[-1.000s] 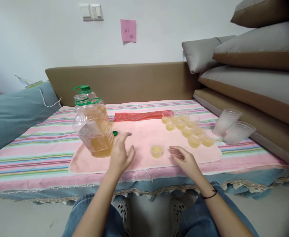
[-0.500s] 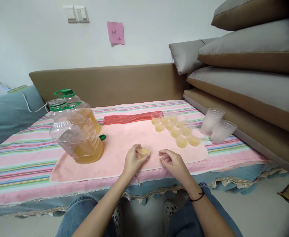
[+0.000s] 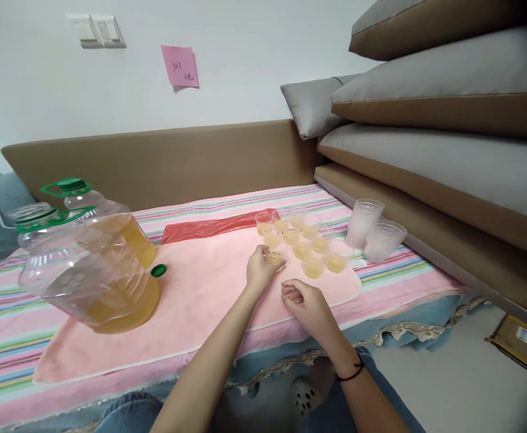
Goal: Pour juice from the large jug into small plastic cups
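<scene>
My left hand (image 3: 261, 272) is closed around a small clear plastic cup (image 3: 273, 258) holding pale yellow liquid, at the near left of the cup group. Just right of it and nearer to me is my right hand (image 3: 306, 300), holding nothing, its fingers loosely bent and the thumb apart from them. Several similar cups (image 3: 312, 267) of yellow liquid stand close together on the pink cloth (image 3: 200, 288). On the left are an uncapped large clear jug (image 3: 123, 313) partly full of yellow liquid and a second jug (image 3: 74, 186) with a green cap behind it.
Two leaning stacks of clear cups (image 3: 365, 219) stand right of the filled ones. A green cap (image 3: 158, 270) lies beside the jugs. Behind the cloth stretches a red plastic bag (image 3: 213, 228). Grey and brown cushions (image 3: 425, 144) are piled along the right.
My left hand has carried the cup forward and right, up to the other cups. My right hand remains nearby, its fingers a little more curled. The view has shifted right.
</scene>
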The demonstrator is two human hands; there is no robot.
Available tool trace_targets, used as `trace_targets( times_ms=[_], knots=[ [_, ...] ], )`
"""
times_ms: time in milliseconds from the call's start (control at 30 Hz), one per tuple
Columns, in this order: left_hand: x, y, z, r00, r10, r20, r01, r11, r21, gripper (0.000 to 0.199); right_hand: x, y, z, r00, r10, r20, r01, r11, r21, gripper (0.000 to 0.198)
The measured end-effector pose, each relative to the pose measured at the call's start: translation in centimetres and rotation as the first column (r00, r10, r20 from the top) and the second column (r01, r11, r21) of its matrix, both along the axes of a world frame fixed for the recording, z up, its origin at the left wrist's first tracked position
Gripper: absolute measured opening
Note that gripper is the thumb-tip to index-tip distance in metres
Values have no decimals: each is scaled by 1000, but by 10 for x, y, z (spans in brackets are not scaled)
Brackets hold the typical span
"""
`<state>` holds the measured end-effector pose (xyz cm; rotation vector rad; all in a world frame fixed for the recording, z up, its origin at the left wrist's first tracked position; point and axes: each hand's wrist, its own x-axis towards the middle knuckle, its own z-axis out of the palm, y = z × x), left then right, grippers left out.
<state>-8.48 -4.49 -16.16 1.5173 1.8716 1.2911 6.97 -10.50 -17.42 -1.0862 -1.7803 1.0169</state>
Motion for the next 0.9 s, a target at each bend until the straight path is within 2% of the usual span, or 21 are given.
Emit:
trace_targets(
  times_ms=[267,733,833,900],
  knots=[
    [14,20,-8,998,47,-38,-46,998,34,38,-1,2,1,999,-30,-21,30,999,-16,20],
    [23,21,-6,995,87,-51,-86,996,24,44,-6,1,-1,998,-26,-58,26,1000,-9,21],
    [20,10,4,994,98,-49,-97,995,35,50,-3,3,-1,998,-26,-59,26,1000,1,20],
    [19,-6,21,994,102,-39,-99,993,65,45,1,4,-1,998,-25,-56,25,1000,4,22]
  ],
)
